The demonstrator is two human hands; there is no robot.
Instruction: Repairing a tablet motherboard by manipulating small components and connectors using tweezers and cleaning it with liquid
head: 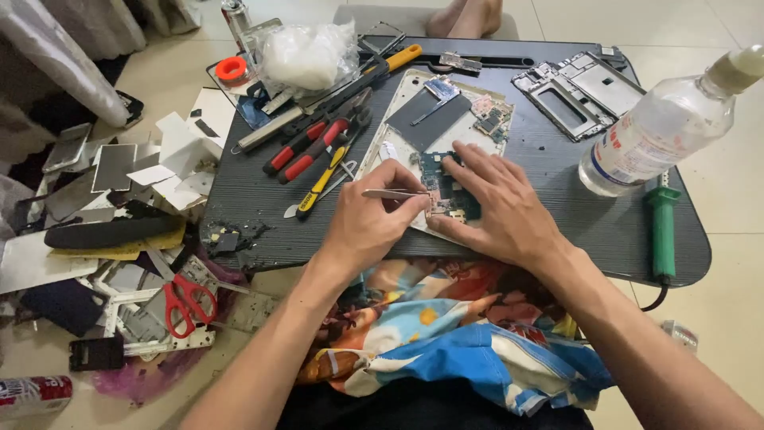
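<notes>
Head view, looking down at the dark bench (557, 215). I saw the opened phone (434, 135) lying near the middle of the bench, its blue circuit board (436, 171) exposed at the near end. My left hand (370, 227) was clenched around a pair of metal tweezers (390, 193), the tips resting at the near edge of the board. My right hand (497, 207) lay flat and released, fingers (465, 163) spread on the board, pressing the phone down and grasping nothing. Left of the phone lay red-handled pliers (306, 147) and a yellow-handled tool (322, 183). Behind the phone sat a clear plastic bag (306, 52); to its right, a bare phone frame (577, 91), then a clear plastic bottle (660, 131) on its side and a green-handled soldering iron (662, 231). Red scissors (187, 301) lay on the floor, well left of the phone.
</notes>
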